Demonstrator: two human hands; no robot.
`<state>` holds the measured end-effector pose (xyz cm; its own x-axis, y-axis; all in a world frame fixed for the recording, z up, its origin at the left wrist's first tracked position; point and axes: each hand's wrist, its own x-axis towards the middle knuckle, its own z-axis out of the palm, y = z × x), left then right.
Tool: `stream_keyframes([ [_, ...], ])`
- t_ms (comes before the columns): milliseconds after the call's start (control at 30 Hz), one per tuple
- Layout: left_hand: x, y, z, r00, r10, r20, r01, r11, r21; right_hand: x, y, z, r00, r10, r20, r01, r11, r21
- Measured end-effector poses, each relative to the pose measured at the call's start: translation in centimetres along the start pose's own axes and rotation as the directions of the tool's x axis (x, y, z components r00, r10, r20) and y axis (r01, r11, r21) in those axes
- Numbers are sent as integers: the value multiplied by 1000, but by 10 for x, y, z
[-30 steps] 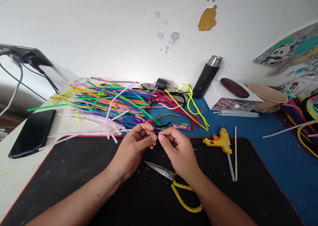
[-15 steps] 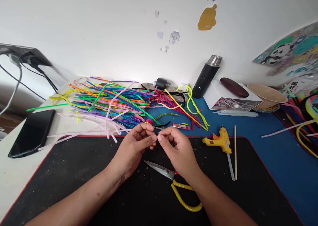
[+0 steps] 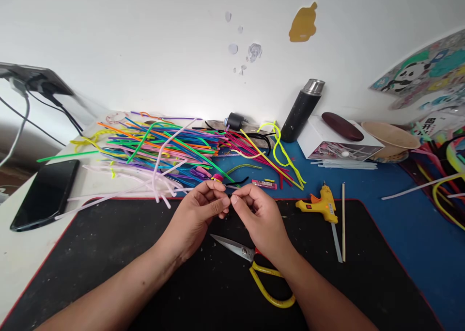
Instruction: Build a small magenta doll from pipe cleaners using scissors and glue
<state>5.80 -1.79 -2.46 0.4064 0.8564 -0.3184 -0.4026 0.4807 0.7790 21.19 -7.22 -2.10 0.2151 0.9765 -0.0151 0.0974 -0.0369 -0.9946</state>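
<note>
My left hand (image 3: pixel 201 205) and my right hand (image 3: pixel 259 212) meet over the far part of the black mat (image 3: pixel 119 258). Thumb and fingers of each are pinched together, the tips almost touching. Something small and dark shows between them, too small to name. Just behind my left fingertips is a small pink-red object (image 3: pixel 217 177). Below the hands lie scissors (image 3: pixel 241 250) with yellow handles, partly hidden by my right wrist. A short black pipe cleaner (image 3: pixel 240 181) lies just beyond the fingers.
Colourful pipe cleaners (image 3: pixel 174 149) are heaped behind the mat. A yellow glue gun (image 3: pixel 321 205) and a thin stick (image 3: pixel 343 224) lie at the right. A black phone (image 3: pixel 45 195) is at the left; a black flask (image 3: pixel 301 113) and white box (image 3: pixel 323 144) stand behind.
Both hands keep nearly the same pinched pose, with the right fingertips shifted very slightly. The whole view has moved a little.
</note>
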Motion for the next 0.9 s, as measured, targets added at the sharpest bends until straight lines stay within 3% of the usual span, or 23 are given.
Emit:
stream_keyframes([
  [300, 0, 1, 1, 1000, 6, -2, -6, 1000, -27, 2, 3, -2, 999, 34, -2, -34, 997, 71],
  [633, 0, 1, 0, 1000, 1, 1, -1, 1000, -22, 1, 1, -1, 1000, 20, 5, -20, 999, 42],
  [900, 5, 3, -2, 1000, 12, -1, -12, 997, -73, 12, 9, -9, 998, 35, -55, -34, 999, 7],
])
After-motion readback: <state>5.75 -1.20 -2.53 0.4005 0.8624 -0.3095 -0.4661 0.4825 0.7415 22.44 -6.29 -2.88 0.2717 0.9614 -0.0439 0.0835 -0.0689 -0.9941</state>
